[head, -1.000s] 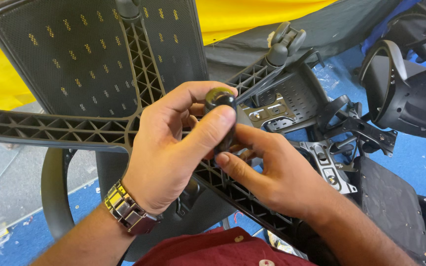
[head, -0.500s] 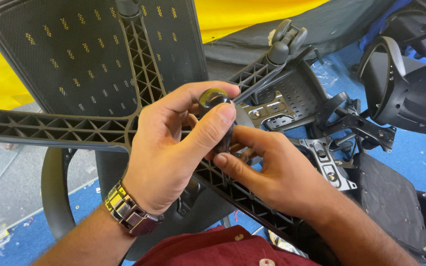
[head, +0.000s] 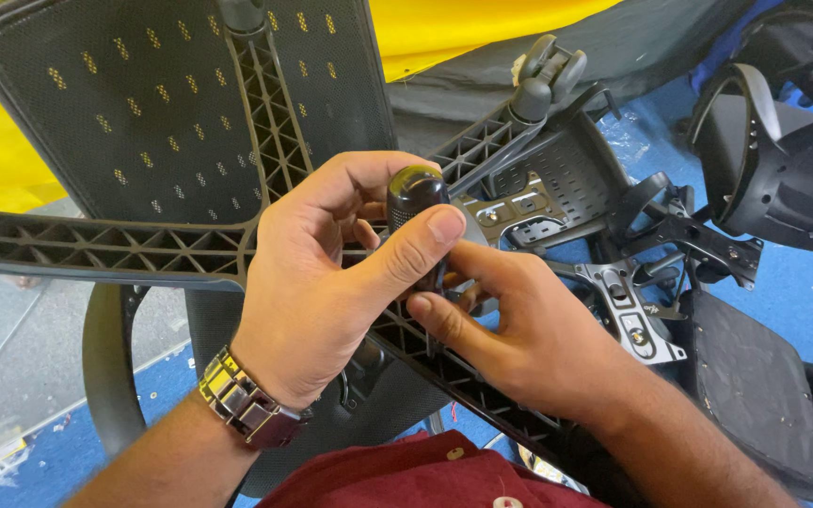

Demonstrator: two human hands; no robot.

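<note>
While the black caster wheel sits at the hub of the upturned star-shaped chair base, it would go best kept square to its socket and pushed straight along its stem. The left hand curls around it, thumb pressed on its side; the right hand pinches beneath, fingers nearly closed.

Lying on the blue floor: black armrests at upper right, well apart from a metal seat plate near the middle. Sitting just beside that plate, a flat black seat pad. Spreading behind, a yellow sheet and a grey cover. Leaning at upper left, a mesh chair back.
</note>
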